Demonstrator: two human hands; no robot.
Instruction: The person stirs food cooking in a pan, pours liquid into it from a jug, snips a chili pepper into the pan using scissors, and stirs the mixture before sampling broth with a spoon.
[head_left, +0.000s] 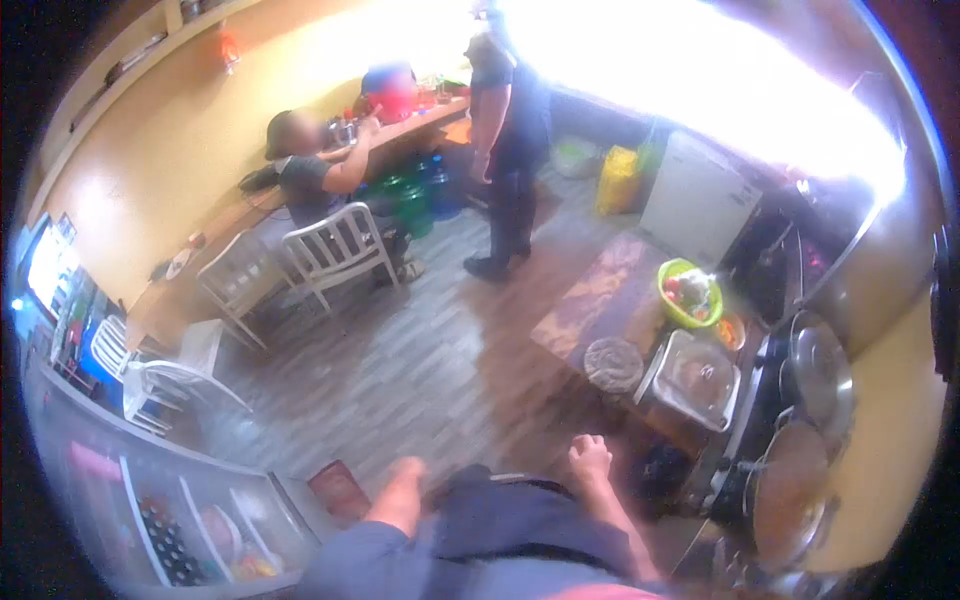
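My left hand (pixel 406 470) hangs low in front of my body, over the floor. It is smeared by motion, and its fingers cannot be made out. My right hand (pixel 590 458) is held at waist height with its fingers curled in, and nothing shows in it. Nearest to that hand is a low table (pixel 565 325) carrying a clear-lidded rectangular tray (pixel 695 380), a round dish with a clear cover (pixel 613 365) and a green bowl (pixel 690 293) of mixed food or produce.
Large round pans (pixel 790 490) stand on the stove along the right. A glass-fronted fridge (pixel 190 500) with bottles is at lower left. White chairs (pixel 345 250) line the left counter (pixel 165 300), where one person (pixel 310 185) sits. Another person (pixel 510 150) stands beyond the wood-look floor (pixel 400 370).
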